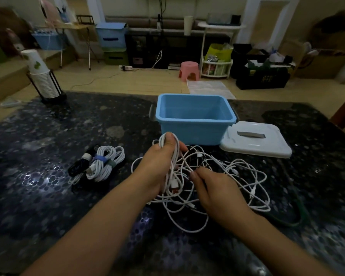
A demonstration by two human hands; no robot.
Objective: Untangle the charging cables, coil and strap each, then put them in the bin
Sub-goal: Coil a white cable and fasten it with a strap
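Observation:
A tangle of white charging cables (241, 176) lies on the dark table in front of the open blue bin (193, 116). My left hand (157, 166) grips a bunch of white cable loops, holding them upright above the tangle. Just to its right, my right hand (213, 188) pinches a strand of the tangle. On the left lie coiled cables: a white coil with a blue strap (106, 162) and a black coil (80, 166) beside it. The bin looks empty inside.
The bin's white lid (257, 142) lies flat to the right of the bin. A stack of paper cups in a black holder (44, 80) stands at the table's far left corner. A green cord (293, 216) curves along the table at right.

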